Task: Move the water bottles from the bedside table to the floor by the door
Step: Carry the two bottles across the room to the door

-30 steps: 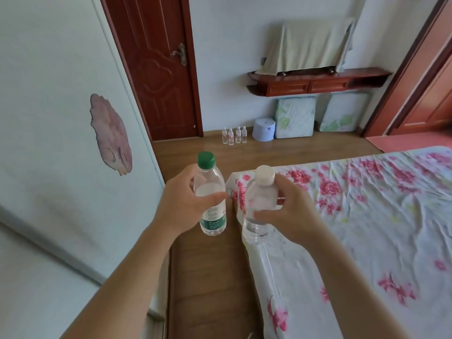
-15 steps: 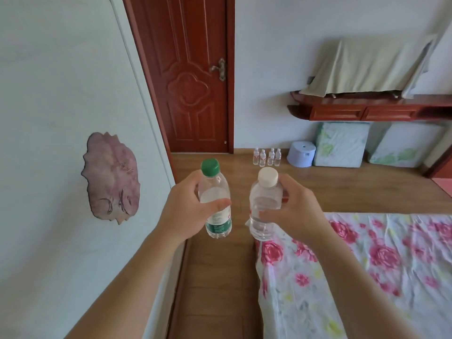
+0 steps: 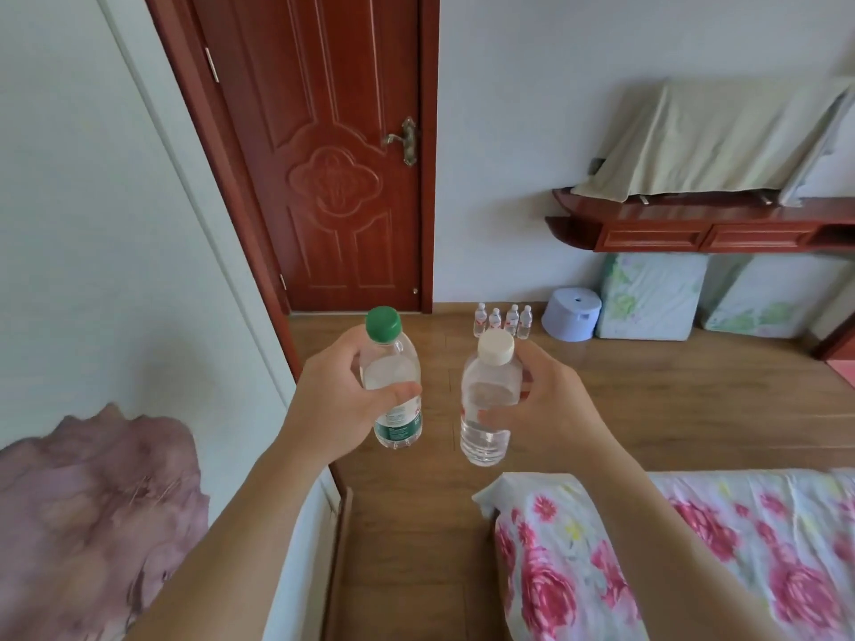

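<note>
My left hand (image 3: 340,402) grips a clear water bottle with a green cap (image 3: 393,377), held upright in front of me. A clear water bottle with a white cap (image 3: 488,400) is held upright in my right hand (image 3: 541,409), a little to the right of the first. Both bottles are in the air above the wooden floor. Far ahead, several small water bottles (image 3: 503,320) stand in a row on the floor against the wall, just right of the closed red-brown door (image 3: 324,155).
A white wall (image 3: 115,224) with a pink patch runs along my left. The corner of a bed with a rose-print sheet (image 3: 694,548) lies at the lower right. A lilac stool (image 3: 573,314), leaning cushions (image 3: 647,296) and a wall shelf (image 3: 694,226) stand beyond the row of bottles.
I have moved forward past the bed toward the door; the door and the row of bottles look larger and closer. Both hands still hold their bottles the same way.
</note>
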### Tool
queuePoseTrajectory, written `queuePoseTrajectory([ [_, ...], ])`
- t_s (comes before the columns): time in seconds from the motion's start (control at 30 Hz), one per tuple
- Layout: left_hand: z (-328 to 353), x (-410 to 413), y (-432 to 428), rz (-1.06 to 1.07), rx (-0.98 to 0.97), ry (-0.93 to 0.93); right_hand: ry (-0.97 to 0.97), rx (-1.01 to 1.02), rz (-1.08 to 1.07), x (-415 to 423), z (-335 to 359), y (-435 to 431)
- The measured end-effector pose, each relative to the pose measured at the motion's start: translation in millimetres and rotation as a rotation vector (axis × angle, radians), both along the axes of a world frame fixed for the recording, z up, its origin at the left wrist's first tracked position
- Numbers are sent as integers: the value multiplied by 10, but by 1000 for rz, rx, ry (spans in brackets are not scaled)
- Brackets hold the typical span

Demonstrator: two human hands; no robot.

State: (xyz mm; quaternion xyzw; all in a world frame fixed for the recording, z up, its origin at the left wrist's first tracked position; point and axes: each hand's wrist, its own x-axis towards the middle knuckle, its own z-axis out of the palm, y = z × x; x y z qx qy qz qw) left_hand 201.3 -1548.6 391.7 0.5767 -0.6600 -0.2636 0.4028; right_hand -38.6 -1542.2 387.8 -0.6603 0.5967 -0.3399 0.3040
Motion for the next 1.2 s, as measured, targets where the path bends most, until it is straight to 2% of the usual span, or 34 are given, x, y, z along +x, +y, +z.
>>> queuePoseTrajectory([
  [0.23,-13,-27,-1185,-59,15,-17,20,14,-38,83,2,-1091],
  [0.4,-56,-157,-2074,-102,31,-7,-41,42,-51,-70,-27,-1985],
  [0.63,-78,-327,-3324,-58,59,-8,-87,51,-21,-269,-5,-3345],
  [0.87,-79,-355,-4437,-32,84,34,-23,59,32,-322,64,-4544],
  [1.2,-273,-294,-6413,-68,99,82,38,104,-20,-228,-150,-6364],
])
